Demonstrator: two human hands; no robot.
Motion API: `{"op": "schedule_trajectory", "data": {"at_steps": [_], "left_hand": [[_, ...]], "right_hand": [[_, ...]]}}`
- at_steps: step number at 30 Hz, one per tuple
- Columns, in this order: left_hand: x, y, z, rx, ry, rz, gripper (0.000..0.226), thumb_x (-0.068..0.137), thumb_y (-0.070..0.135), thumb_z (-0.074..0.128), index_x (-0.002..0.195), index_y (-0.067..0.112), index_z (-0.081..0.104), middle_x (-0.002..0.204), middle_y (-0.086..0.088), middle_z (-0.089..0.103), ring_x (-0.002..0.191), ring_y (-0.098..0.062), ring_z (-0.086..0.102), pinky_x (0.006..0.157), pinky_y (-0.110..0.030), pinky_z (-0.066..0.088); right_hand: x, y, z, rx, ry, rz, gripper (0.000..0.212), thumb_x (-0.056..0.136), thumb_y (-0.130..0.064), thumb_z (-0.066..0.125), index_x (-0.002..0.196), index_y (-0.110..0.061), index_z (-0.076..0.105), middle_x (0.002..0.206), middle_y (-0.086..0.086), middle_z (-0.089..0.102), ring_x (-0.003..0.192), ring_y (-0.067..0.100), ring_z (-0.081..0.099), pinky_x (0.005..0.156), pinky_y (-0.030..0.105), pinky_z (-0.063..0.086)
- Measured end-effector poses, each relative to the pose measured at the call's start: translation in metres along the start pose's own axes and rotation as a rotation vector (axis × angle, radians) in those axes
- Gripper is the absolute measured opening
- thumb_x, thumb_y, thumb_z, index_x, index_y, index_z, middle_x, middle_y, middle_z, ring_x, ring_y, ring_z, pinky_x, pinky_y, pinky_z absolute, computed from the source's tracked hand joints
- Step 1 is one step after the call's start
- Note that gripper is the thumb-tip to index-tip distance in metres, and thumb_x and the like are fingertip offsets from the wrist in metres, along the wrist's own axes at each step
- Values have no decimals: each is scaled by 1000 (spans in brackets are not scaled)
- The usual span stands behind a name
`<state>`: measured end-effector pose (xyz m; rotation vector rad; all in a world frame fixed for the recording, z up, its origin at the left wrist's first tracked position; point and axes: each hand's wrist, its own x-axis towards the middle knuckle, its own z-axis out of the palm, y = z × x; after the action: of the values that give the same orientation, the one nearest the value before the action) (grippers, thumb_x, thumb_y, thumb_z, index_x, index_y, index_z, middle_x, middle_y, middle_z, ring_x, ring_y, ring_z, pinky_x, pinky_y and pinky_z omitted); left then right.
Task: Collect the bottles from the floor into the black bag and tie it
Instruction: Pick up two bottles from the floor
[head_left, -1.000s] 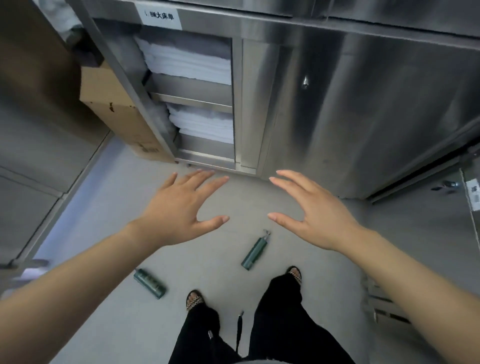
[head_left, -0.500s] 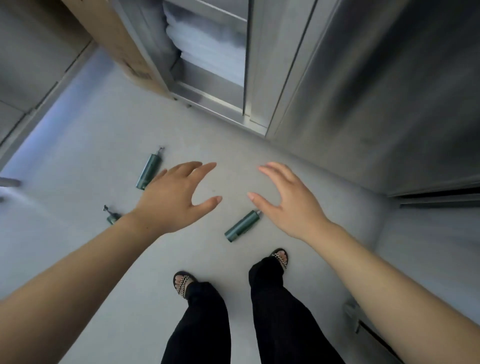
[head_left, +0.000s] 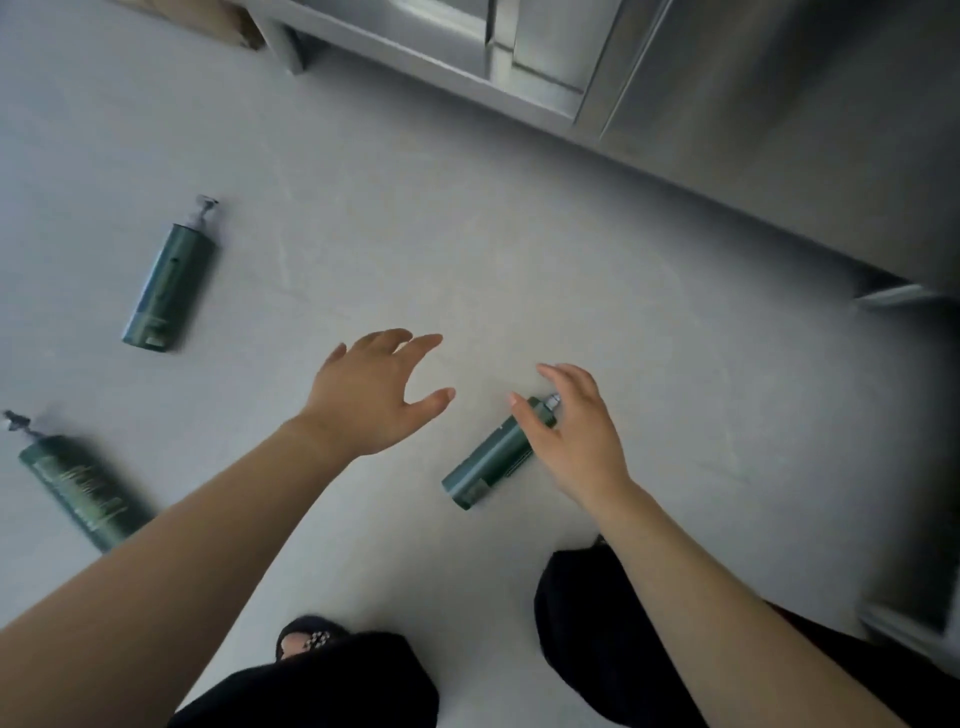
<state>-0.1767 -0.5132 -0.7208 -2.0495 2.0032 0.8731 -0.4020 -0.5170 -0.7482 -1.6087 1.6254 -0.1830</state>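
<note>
Three dark green pump bottles lie on the grey floor. The nearest bottle (head_left: 491, 462) lies in front of my feet, and my right hand (head_left: 576, 436) hovers open over its pump end, fingers spread, covering part of its neck. My left hand (head_left: 374, 395) is open above bare floor, just left of that bottle, holding nothing. A second bottle (head_left: 169, 278) lies further off at the left. The third bottle (head_left: 78, 488) lies at the left edge, partly hidden by my left forearm. No black bag is in view.
A stainless steel cabinet (head_left: 727, 93) runs along the top and right. A cardboard box (head_left: 223, 21) shows at the top left. My feet and black trousers (head_left: 322, 686) are at the bottom. A metal edge (head_left: 904, 623) juts in at lower right.
The view has tilted down and closer to the floor. Both open hands have dropped toward it, and my right hand now reaches over the nearest bottle's pump end.
</note>
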Motion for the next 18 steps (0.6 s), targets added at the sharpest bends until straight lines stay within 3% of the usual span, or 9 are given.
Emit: {"op": "schedule_trajectory", "data": {"at_steps": [4,8,13,18], "left_hand": [[66,-40,90,70,-93,61,70,81,69,38,143,40,23,153,0,30,141,-20,25,112,-48,27],[99,-83,141,172,-35,129,72,80,70,34,144,37,25,154,-1,27,141,-22,24,112,-46,27],[88,-114,171,186,-105,90,73,82,68,36,146,37,16,158,0,13,145,-22,12,114,-46,24],[78,-134,177,198,-98,54,75,83,69,36,146,37,13,159,1,8,145,-22,10,113,-45,24]], "right_hand": [[34,65,82,-45,151,149,68,87,-58,51,143,-23,35,155,3,23,140,20,24,103,38,37],[58,96,146,-38,222,312,85,84,-58,54,149,-20,16,158,7,4,142,30,11,100,45,39],[64,105,169,-124,190,27,85,83,-41,67,149,-14,20,158,9,6,144,27,5,112,41,24],[71,98,169,-105,80,-150,85,78,-41,73,147,-19,27,158,-1,10,143,17,11,112,31,21]]}}
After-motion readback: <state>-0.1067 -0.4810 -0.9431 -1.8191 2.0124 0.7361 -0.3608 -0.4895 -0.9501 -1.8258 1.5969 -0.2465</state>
